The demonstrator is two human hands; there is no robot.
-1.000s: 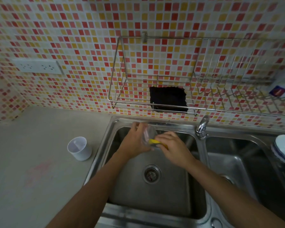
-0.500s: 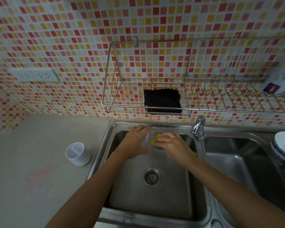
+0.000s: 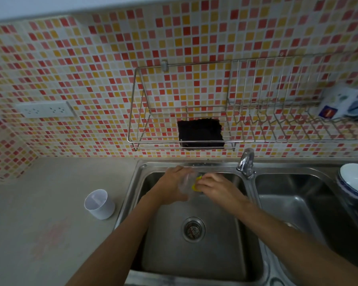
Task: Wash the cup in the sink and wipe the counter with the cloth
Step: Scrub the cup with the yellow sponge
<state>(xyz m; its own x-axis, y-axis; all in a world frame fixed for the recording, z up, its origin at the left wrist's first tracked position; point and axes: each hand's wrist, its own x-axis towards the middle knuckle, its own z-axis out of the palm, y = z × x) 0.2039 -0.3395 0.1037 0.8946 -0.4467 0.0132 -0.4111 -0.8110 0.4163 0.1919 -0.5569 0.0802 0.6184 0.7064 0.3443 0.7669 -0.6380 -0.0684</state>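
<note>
Over the left basin of the steel sink, my left hand grips a clear cup lying on its side. My right hand pinches a yellow sponge against the cup's mouth; most of the sponge is hidden by my fingers. A dark cloth hangs in the wire rack on the tiled wall above the sink. The beige counter stretches to the left with a faint reddish stain.
A white plastic cup stands on the counter beside the sink's left rim. The faucet rises between the two basins. A white bowl with a blue rim rests at the far right. A wall socket is at left.
The view has tilted up, so the sink and hands sit lower in the frame. Both hands stay together over the left basin, the sponge shifting slightly against the cup.
</note>
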